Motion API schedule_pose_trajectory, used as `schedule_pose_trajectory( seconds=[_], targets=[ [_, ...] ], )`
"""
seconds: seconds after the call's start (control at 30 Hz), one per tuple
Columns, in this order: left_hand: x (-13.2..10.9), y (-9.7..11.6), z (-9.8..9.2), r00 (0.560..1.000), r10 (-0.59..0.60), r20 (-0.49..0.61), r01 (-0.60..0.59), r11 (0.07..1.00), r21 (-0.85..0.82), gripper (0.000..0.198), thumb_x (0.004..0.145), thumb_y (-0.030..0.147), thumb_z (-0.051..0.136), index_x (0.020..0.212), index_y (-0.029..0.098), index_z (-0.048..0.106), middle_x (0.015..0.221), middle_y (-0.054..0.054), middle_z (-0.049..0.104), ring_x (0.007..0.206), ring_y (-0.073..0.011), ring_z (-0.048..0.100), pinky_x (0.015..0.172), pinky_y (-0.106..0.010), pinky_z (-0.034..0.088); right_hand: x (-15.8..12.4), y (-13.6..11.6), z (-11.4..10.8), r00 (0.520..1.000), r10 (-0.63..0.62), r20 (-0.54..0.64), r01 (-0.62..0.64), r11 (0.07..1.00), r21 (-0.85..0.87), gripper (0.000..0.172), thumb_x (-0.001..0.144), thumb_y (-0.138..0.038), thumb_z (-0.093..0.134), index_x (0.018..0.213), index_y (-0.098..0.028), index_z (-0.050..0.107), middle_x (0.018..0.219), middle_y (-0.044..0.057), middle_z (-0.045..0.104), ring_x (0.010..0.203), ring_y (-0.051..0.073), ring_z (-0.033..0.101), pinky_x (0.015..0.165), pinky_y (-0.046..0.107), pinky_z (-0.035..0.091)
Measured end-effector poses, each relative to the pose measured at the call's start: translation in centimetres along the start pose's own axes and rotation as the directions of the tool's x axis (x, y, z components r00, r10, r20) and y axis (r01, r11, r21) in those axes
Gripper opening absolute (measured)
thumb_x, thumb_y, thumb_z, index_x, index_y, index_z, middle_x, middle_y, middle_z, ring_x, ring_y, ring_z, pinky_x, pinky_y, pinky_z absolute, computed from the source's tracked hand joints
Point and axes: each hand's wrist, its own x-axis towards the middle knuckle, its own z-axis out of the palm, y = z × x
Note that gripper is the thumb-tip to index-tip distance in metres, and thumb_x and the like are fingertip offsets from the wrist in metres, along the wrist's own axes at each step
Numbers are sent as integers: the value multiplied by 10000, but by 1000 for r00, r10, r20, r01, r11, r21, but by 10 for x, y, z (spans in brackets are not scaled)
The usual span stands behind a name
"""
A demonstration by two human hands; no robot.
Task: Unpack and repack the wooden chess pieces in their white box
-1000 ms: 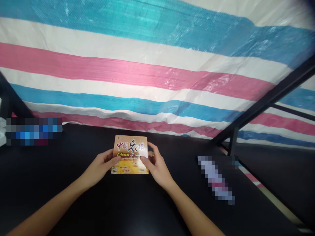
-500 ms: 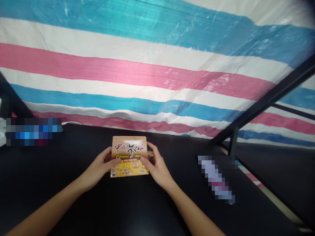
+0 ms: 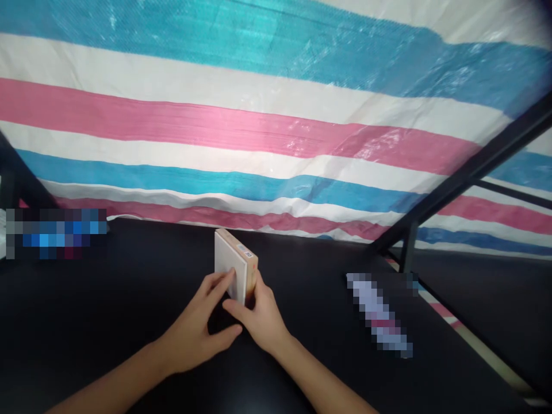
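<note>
The Chinese chess box (image 3: 227,263) stands tilted on edge above the black table, its plain white face toward the left and a narrow tan side with a small label toward me. My right hand (image 3: 263,313) grips its lower right part, the thumb across the white face and the fingers behind. My left hand (image 3: 200,319) is spread apart, with its fingertips against the white face and its thumb clear of the box. The printed front is turned out of sight.
A blurred-out blue item (image 3: 64,233) lies at the table's far left, and a blurred-out pale, long item (image 3: 379,316) on the right. Black metal bars (image 3: 452,184) rise at the right edge. Striped plastic sheeting (image 3: 241,126) hangs behind the table (image 3: 142,276).
The box has turned from its printed front to its white face and narrow side. My left hand has loosened from the left edge and opened; my right hand keeps its hold.
</note>
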Motion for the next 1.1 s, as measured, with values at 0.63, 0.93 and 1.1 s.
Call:
schedule_pose_trajectory(
  seconds=[0.63, 0.93, 1.1],
  targets=[
    [18, 2, -36, 907, -380, 180, 417, 757, -504, 431, 753, 461, 690, 1079, 179, 676, 937, -66, 733, 863, -252, 676, 815, -374, 517, 12, 5, -22, 972, 229, 43, -210, 779, 590, 520, 730, -392, 659, 1197, -181, 573, 1044, 94, 694, 934, 289, 652, 762, 385, 520],
    [20, -5, -42, 917, -385, 100, 390, 821, -416, 392, 769, 475, 668, 1007, 164, 688, 833, -47, 714, 798, -220, 654, 742, -323, 517, 22, 16, -29, 986, 145, 82, -164, 926, 339, 377, 832, -495, 588, 1079, -213, 630, 1055, 54, 691, 945, 217, 641, 894, 373, 468],
    [20, -4, -42, 914, -390, 112, 400, 822, -406, 418, 774, 481, 658, 1046, 163, 672, 847, -52, 718, 811, -231, 663, 726, -318, 521, 22, 16, -31, 992, 112, 55, -123, 951, 284, 399, 816, -538, 587, 1005, -188, 631, 975, 54, 704, 878, 218, 644, 789, 346, 495]
  ],
)
